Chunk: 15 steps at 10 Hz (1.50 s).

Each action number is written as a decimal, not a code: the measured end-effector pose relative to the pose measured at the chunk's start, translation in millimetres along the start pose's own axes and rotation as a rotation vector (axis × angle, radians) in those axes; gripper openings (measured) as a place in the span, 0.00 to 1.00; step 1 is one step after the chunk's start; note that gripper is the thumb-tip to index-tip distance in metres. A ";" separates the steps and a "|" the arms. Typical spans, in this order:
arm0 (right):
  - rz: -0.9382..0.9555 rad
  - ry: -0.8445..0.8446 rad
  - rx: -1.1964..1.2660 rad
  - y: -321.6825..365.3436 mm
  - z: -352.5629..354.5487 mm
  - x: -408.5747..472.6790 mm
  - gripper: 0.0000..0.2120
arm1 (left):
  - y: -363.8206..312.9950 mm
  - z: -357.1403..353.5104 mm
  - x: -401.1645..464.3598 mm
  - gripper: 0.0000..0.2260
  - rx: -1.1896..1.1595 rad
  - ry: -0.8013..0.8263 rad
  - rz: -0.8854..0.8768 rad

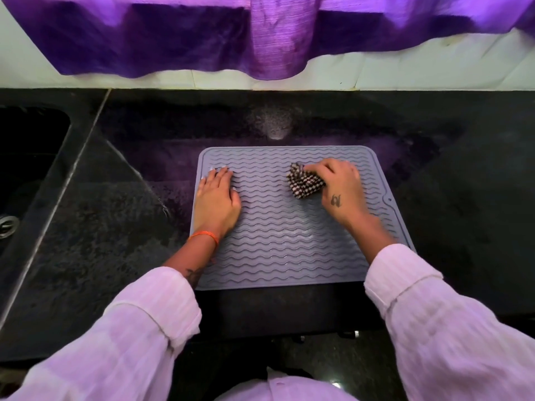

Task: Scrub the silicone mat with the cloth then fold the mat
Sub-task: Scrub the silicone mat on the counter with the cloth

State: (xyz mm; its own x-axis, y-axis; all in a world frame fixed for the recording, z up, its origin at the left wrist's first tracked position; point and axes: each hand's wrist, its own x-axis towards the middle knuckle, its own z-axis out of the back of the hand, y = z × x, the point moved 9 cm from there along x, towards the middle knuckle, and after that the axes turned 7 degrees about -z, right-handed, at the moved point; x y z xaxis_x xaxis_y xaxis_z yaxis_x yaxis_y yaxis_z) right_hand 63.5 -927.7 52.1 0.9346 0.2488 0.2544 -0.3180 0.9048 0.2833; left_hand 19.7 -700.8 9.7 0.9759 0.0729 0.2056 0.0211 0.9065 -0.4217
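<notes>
A grey silicone mat (278,241) with wavy ridges lies flat on the black counter, straight in front of me. My left hand (216,198) rests flat on the mat's left part, fingers straight and pointing away. My right hand (338,188) grips a bunched dark checked cloth (304,183) and holds it against the mat's upper right part. A wet sheen shows on the ridges near the mat's middle.
The black stone counter (463,198) stretches to both sides. A dark sink (26,169) with a metal drain is set in at the far left. A purple curtain (260,39) hangs over the white wall behind. The counter's front edge runs just below the mat.
</notes>
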 end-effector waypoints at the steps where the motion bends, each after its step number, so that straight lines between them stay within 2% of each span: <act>1: 0.041 0.016 -0.055 4.2 -18.8 -7.5 0.27 | -0.4 0.0 -0.4 0.22 0.000 0.003 0.000; 2: 0.057 0.149 -0.019 -3.8 -17.9 11.8 0.27 | -0.9 0.5 -0.2 0.22 0.006 0.003 0.003; 3: 0.006 0.063 0.051 -13.1 -6.7 29.3 0.27 | -1.1 0.3 0.1 0.22 0.006 0.005 0.005; 4: -0.021 0.044 -0.071 -6.8 -28.0 18.2 0.30 | -1.1 0.7 0.1 0.22 0.008 0.010 0.011; 5: -0.005 0.104 -0.074 -6.8 -33.1 27.6 0.30 | -1.7 1.2 -0.1 0.22 0.005 0.003 0.011; 6: 0.032 0.233 0.042 -17.9 -29.5 59.4 0.29 | -2.0 1.6 -0.1 0.22 0.008 0.002 0.010; 7: 0.000 0.123 0.052 -20.1 -23.1 67.5 0.31 | -2.1 1.9 -0.2 0.22 0.007 0.004 0.010; 8: 0.002 0.173 -0.122 -16.9 -47.7 58.8 0.32 | -2.1 2.2 -0.2 0.22 0.006 0.005 0.011; 9: 0.061 0.294 -0.055 -20.4 -48.6 76.9 0.31 | -2.2 2.5 -0.3 0.22 0.009 0.004 0.010; 10: 0.025 0.198 -0.039 -33.5 -24.3 97.7 0.30 | -2.7 2.3 -0.2 0.22 0.012 0.007 0.010; 11: -0.055 0.106 -0.221 -41.9 -29.8 77.8 0.32 | -0.5 1.5 0.7 0.23 0.015 0.011 0.023; 12: -0.100 0.164 -0.226 -50.6 -45.4 68.8 0.33 | -0.3 -0.4 1.7 0.23 0.018 0.025 0.020; 13: -0.045 0.253 -0.171 -50.0 -34.4 86.9 0.31 | 0.6 -0.6 0.6 0.23 0.019 0.033 0.025; 14: -0.099 0.116 -0.181 -64.3 -11.7 85.5 0.29 | 0.9 -1.2 0.6 0.23 0.018 0.038 0.027; 15: -0.157 0.090 -0.264 -81.0 -27.7 59.8 0.31 | 1.2 -2.7 1.1 0.23 0.020 0.042 0.024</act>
State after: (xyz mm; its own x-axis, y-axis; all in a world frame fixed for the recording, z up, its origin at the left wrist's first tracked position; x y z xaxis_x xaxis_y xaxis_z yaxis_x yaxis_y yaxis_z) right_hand 149.5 -976.6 18.7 0.9830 0.1180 0.1407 -0.1274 0.9900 0.0600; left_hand 21.4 -700.8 7.0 0.9844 0.0777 0.1581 -0.0065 0.9128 -0.4083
